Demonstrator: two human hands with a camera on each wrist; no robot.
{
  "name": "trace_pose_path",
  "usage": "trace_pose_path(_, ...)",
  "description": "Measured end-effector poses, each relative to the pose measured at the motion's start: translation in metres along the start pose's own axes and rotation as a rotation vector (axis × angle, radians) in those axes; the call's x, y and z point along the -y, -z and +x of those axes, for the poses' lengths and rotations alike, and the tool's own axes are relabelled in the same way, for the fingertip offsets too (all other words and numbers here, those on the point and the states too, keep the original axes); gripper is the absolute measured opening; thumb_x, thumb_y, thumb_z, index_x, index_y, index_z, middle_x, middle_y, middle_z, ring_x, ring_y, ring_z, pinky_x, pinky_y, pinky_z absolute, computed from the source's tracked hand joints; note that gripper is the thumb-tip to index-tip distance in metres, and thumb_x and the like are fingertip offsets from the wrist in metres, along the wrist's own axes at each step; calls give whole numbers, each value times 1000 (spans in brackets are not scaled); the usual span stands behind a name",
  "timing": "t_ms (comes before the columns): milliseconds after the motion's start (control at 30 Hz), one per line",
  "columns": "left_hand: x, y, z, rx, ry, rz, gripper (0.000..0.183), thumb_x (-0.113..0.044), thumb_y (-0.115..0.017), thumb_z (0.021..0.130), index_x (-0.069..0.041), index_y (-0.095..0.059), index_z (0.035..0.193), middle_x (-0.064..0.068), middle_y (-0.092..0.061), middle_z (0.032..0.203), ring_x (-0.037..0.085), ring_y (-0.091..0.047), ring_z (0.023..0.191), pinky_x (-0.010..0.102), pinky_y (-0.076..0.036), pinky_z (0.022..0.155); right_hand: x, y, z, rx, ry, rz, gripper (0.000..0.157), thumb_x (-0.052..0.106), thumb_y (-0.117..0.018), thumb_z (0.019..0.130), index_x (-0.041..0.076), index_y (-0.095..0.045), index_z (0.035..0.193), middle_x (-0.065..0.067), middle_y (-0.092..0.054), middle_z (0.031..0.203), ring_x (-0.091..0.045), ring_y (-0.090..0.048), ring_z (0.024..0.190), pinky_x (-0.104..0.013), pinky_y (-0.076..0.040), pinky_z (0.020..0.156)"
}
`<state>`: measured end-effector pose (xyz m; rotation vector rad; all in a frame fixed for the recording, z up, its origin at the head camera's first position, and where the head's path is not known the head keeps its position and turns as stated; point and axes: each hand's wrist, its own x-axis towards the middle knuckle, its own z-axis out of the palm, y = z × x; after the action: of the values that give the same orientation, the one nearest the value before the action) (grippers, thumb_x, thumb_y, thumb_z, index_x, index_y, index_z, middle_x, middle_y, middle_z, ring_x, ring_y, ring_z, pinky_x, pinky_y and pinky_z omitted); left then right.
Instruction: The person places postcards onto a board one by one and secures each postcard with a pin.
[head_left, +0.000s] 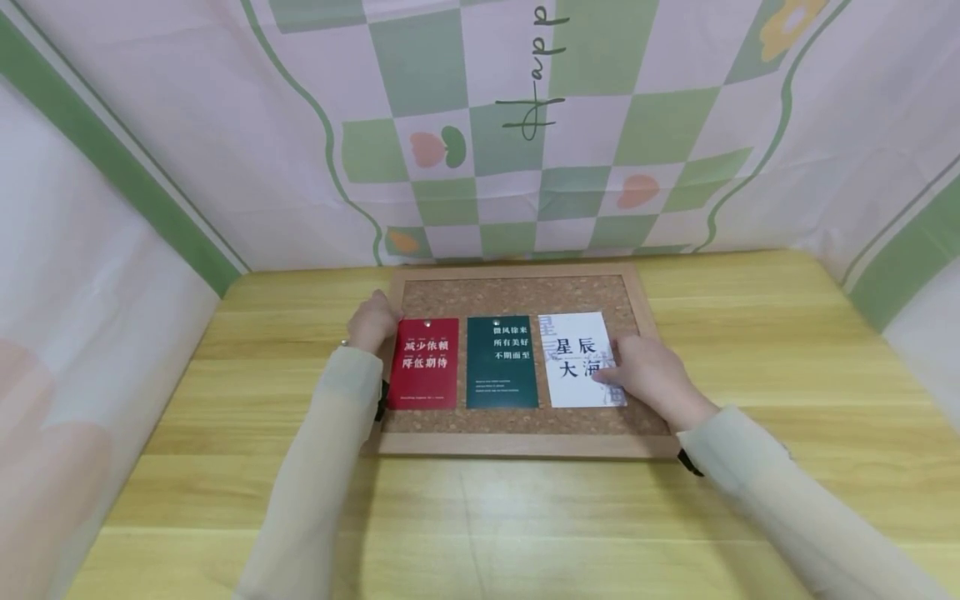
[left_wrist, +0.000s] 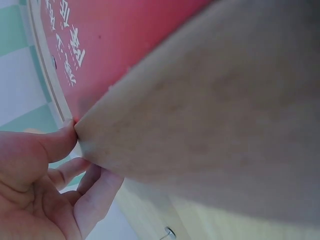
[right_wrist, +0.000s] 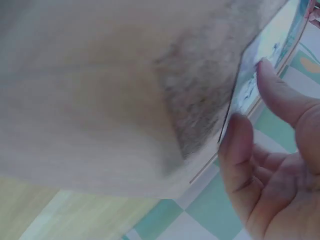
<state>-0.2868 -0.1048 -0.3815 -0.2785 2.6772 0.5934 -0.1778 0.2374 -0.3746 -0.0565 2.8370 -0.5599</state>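
Note:
A cork board in a light wooden frame lies on the table. On it a red card, a dark green card and a white card sit in a row, all with Chinese characters. Pins show at the tops of the red and green cards. My left hand grips the frame's left edge, its thumb close to the red card in the left wrist view. With thumb on the face and index finger at the right edge, my right hand holds the white card.
Outside the board, a round-headed metal pin is visible in the left wrist view. The wood-grain table extends around the board. Behind it rises a green and white checkered cloth, with cloth at both sides too.

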Motion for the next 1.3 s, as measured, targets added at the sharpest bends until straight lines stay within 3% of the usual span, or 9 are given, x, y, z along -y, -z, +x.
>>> trace_pose_path(200,2,3,-1,12,-10,-14,52,-27,-43,101,4,-30,141,24,-54,126,36,-54,117,47,-44,101,-2,-7,0,-105,238,-89,51,13,-75,79,-10,-55,120,-34,-50,127,-49,-49,117,-58,-41,101)
trace_pose_path(333,3,3,-2,16,-4,-14,50,-26,-42,102,4,-32,139,23,-55,125,35,-54,116,47,-45,101,-3,-10,0,-77,294,-99,50,9,-71,82,-7,-54,127,-34,-42,139,-51,-41,127,-60,-34,107)
trace_pose_path(467,4,3,-2,18,-1,-4,49,-27,-42,102,4,-33,139,23,-55,125,35,-54,117,47,-44,101,-5,-12,-2,-49,326,-104,41,7,-67,86,-5,-58,125,-31,-48,136,-49,-45,126,-59,-36,106)
trace_pose_path(600,3,4,-3,17,-9,3,51,-28,-42,102,4,-32,141,23,-55,126,35,-53,118,48,-43,102,-5,-13,-5,-29,337,-107,38,9,-64,89,-5,-59,124,-28,-54,132,-47,-49,123,-57,-39,104)
trace_pose_path(700,3,5,-4,11,-17,-26,49,-28,-44,101,4,-35,138,23,-55,125,35,-55,114,46,-47,97,-4,-12,-6,-7,337,-128,46,17,-67,88,-6,-56,127,-28,-51,135,-47,-49,123,-56,-40,103)
trace_pose_path(867,5,7,-6,4,-16,-82,45,-28,-46,100,4,-42,132,22,-57,121,32,-59,102,39,-52,84,-1,-12,-8,17,334,-162,63,31,-72,82,-6,-53,130,-28,-45,140,-48,-48,124,-56,-41,103)
trace_pose_path(1067,8,12,-5,31,-33,-106,46,-30,-45,100,5,-46,129,20,-59,108,22,-55,79,29,-48,66,0,-12,-7,17,311,-175,66,32,-73,80,-5,-52,131,-27,-45,141,-47,-48,125,-55,-41,103)
trace_pose_path(1200,14,20,-4,36,-75,-116,50,-31,-42,101,7,-45,133,25,-58,119,27,-57,86,35,-52,76,1,-12,-6,22,302,-183,66,31,-74,79,-5,-53,130,-27,-46,140,-46,-48,125,-54,-41,103)
trace_pose_path(1300,22,29,-3,7,-114,-64,50,-30,-39,102,7,-43,136,26,-54,130,33,-59,100,42,-52,89,2,-12,-6,25,292,-189,65,30,-75,79,-4,-54,129,-27,-47,139,-46,-48,125,-54,-41,104)
